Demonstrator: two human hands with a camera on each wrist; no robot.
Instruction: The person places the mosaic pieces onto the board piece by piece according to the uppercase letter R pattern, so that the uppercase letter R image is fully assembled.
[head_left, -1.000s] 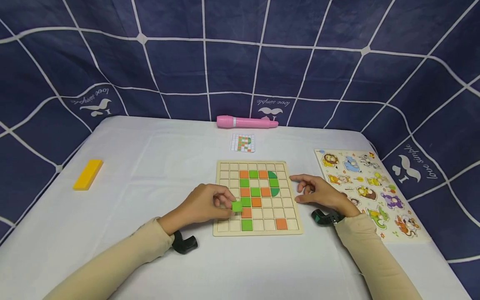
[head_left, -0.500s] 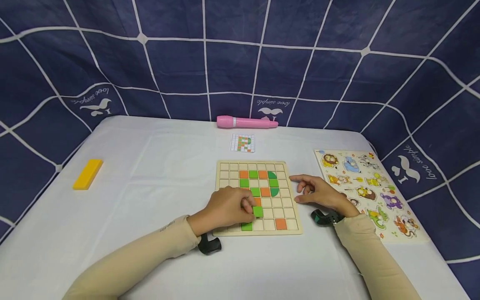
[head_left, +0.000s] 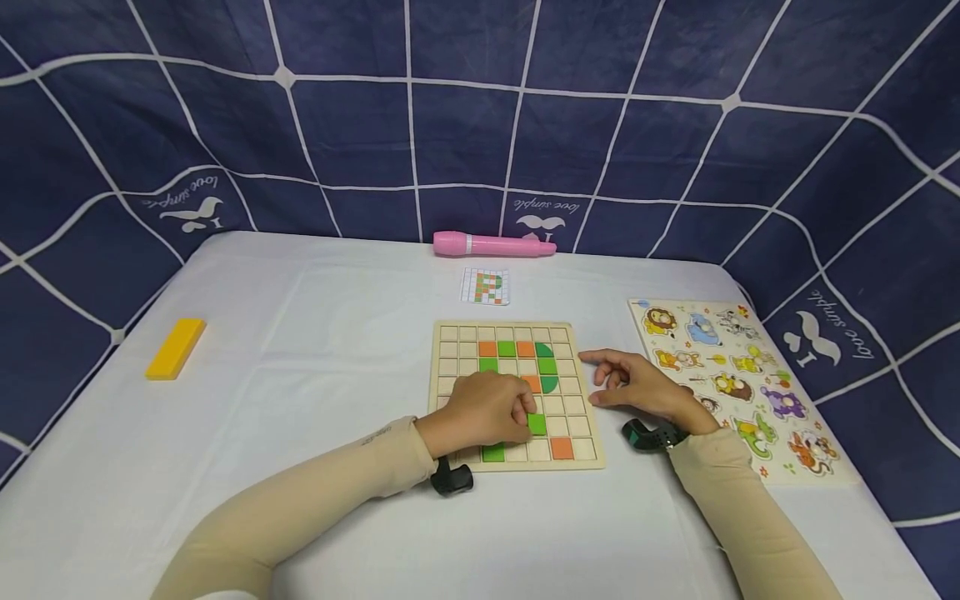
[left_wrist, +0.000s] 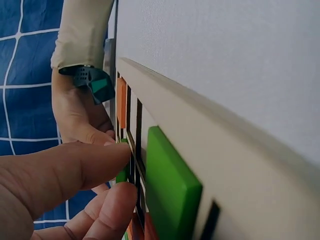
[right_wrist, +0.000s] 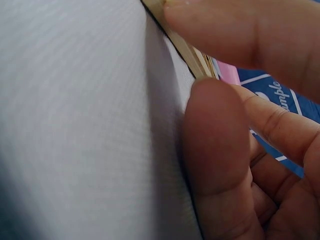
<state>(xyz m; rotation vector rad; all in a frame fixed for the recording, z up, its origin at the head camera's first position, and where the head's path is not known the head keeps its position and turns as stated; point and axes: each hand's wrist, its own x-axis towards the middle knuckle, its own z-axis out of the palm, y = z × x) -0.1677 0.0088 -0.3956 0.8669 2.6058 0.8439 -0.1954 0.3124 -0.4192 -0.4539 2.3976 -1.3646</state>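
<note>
In the head view my left hand (head_left: 489, 410) pinches a green square tile (head_left: 537, 424) between thumb and fingers, over the lower middle of a wooden grid board (head_left: 592, 450). Orange and green tiles sit in the board's cells, among them an orange tile (head_left: 562, 448) at lower right and a dark green rounded tile (head_left: 550, 384). My left hand covers part of the tile pattern. At the board's right edge rests my right hand (head_left: 637, 383), index finger and thumb against the rim. In the left wrist view a seated green tile (left_wrist: 172, 187) lies close to the camera.
Behind the board lies a small pattern card (head_left: 486, 286), then a pink microphone-shaped thing (head_left: 495, 245). An animal puzzle board (head_left: 738, 383) lies under and beyond the right wrist. A yellow block (head_left: 176, 349) is far left. A dark checked cloth (head_left: 465, 125) hangs behind the table.
My left hand has moved right across the board with the green tile, from left of the tile column to a cell right of it. The right hand has stayed still.
</note>
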